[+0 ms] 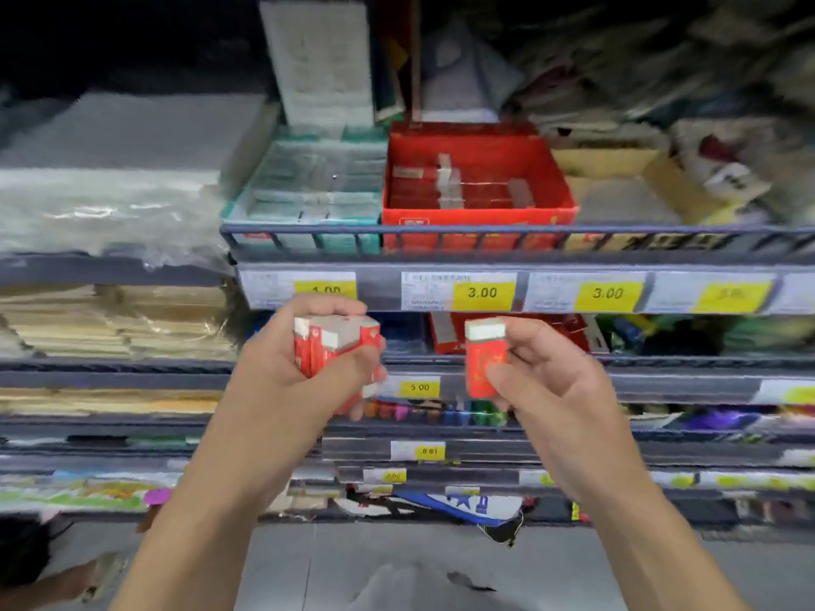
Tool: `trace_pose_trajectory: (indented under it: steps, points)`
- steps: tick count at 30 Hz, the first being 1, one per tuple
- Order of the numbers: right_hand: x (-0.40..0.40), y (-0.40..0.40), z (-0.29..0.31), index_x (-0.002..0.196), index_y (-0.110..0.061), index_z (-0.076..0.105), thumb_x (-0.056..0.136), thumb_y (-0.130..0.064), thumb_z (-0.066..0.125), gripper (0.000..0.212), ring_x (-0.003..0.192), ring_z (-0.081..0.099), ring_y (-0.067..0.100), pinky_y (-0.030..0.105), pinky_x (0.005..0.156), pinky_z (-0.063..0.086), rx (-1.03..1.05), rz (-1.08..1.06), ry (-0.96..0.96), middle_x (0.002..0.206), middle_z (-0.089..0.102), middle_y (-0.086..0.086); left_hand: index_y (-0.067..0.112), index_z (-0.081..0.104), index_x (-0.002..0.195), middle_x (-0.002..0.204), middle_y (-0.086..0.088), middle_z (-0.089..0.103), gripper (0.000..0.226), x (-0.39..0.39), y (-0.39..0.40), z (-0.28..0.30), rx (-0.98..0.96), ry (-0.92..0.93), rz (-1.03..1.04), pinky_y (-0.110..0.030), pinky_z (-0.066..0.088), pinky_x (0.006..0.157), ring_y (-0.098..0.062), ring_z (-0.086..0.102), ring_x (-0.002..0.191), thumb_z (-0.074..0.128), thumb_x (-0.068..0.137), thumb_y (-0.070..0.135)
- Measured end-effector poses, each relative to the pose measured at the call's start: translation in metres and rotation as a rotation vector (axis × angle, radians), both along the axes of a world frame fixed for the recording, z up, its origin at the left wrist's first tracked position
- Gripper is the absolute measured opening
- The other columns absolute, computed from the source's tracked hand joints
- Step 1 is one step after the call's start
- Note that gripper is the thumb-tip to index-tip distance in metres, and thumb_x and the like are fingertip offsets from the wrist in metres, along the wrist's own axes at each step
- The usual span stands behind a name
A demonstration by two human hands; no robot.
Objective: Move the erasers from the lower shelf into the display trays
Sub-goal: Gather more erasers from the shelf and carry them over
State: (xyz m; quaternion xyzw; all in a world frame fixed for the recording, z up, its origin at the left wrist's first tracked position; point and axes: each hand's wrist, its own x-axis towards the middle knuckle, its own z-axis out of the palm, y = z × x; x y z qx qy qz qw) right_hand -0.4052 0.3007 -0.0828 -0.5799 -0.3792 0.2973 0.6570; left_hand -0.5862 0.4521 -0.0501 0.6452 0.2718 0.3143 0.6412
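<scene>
While my left hand (304, 359) clutches a bunch of erasers (337, 346), my right hand (547, 377) pinches one eraser (484, 361) below the red tray (478, 213), under a "3.00" price tag (483, 293).

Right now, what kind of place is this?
Most likely a stationery shop aisle: yellow price tags line the shelf edges, a red display tray holds stock, and both hands hold red-sleeved erasers.
</scene>
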Motion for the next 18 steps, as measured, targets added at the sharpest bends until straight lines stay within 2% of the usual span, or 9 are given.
trace_pose_trajectory:
  steps: [3, 7, 9, 10, 13, 15, 16, 18]
  points:
    - [0.010, -0.002, 0.028, 0.122, -0.026, 0.068, 0.088, -0.049, 0.067, 0.041, 0.076, 0.063, 0.023, 0.032, 0.074, 0.051, 0.090, -0.006, -0.041, 0.094, 0.070, 0.007, 0.032, 0.071, 0.103, 0.086, -0.012, 0.076, 0.032, 0.019, 0.007, 0.020, 0.067, -0.089, -0.050, -0.027, 0.053, 0.052, -0.022, 0.067, 0.061, 0.077, 0.071, 0.031]
    - [0.024, 0.001, 0.065, 0.131, -0.023, 0.063, 0.098, -0.034, 0.061, 0.035, 0.069, 0.056, 0.033, 0.026, 0.066, 0.049, 0.167, 0.006, -0.139, 0.090, 0.067, 0.010, 0.028, 0.069, 0.108, 0.090, -0.010, 0.075, 0.031, 0.035, 0.018, 0.042, 0.172, -0.178, -0.101, -0.028, 0.052, 0.054, -0.032, 0.064, 0.064, 0.077, 0.078, 0.027]
    - [0.034, 0.005, 0.083, 0.127, -0.023, 0.065, 0.098, -0.029, 0.061, 0.030, 0.068, 0.053, 0.036, 0.026, 0.062, 0.047, 0.209, -0.028, -0.176, 0.091, 0.066, 0.011, 0.029, 0.070, 0.108, 0.089, -0.009, 0.076, 0.029, 0.041, 0.023, 0.052, 0.203, -0.223, -0.108, -0.028, 0.052, 0.053, -0.035, 0.065, 0.066, 0.077, 0.080, 0.026]
    - [0.041, 0.008, 0.092, 0.124, -0.023, 0.067, 0.098, -0.028, 0.062, 0.027, 0.068, 0.054, 0.033, 0.027, 0.062, 0.047, 0.209, -0.050, -0.206, 0.088, 0.066, 0.009, 0.031, 0.070, 0.107, 0.088, -0.009, 0.076, 0.027, 0.044, 0.025, 0.058, 0.210, -0.246, -0.107, -0.028, 0.052, 0.052, -0.035, 0.066, 0.067, 0.077, 0.081, 0.025]
    - [0.061, 0.024, 0.119, 0.114, -0.030, 0.073, 0.089, -0.034, 0.069, 0.026, 0.066, 0.056, 0.022, 0.032, 0.066, 0.047, 0.100, -0.101, -0.320, 0.079, 0.067, 0.013, 0.032, 0.071, 0.102, 0.086, -0.008, 0.076, 0.025, 0.049, 0.032, 0.074, 0.218, -0.285, -0.081, -0.028, 0.050, 0.050, -0.031, 0.069, 0.070, 0.078, 0.079, 0.026]
    - [0.073, 0.035, 0.132, 0.111, -0.037, 0.072, 0.083, -0.035, 0.074, 0.029, 0.062, 0.060, 0.025, 0.038, 0.064, 0.050, -0.046, -0.139, -0.446, 0.075, 0.070, 0.012, 0.033, 0.072, 0.099, 0.084, -0.008, 0.076, 0.025, 0.053, 0.037, 0.082, 0.215, -0.299, -0.058, -0.028, 0.050, 0.049, -0.029, 0.071, 0.070, 0.079, 0.076, 0.027]
    - [0.079, 0.041, 0.138, 0.111, -0.040, 0.071, 0.082, -0.034, 0.073, 0.029, 0.059, 0.061, 0.024, 0.036, 0.063, 0.052, -0.137, -0.169, -0.549, 0.071, 0.072, 0.007, 0.034, 0.073, 0.098, 0.084, -0.008, 0.077, 0.024, 0.054, 0.039, 0.085, 0.211, -0.304, -0.047, -0.027, 0.050, 0.049, -0.028, 0.071, 0.070, 0.079, 0.075, 0.027]
    - [0.088, 0.055, 0.148, 0.109, -0.043, 0.067, 0.084, -0.034, 0.070, 0.026, 0.044, 0.055, 0.012, 0.023, 0.046, 0.044, -0.296, -0.219, -0.759, 0.056, 0.067, -0.003, 0.036, 0.073, 0.095, 0.085, -0.009, 0.078, 0.023, 0.057, 0.044, 0.089, 0.216, -0.295, -0.027, -0.025, 0.051, 0.050, -0.028, 0.070, 0.067, 0.079, 0.074, 0.029]
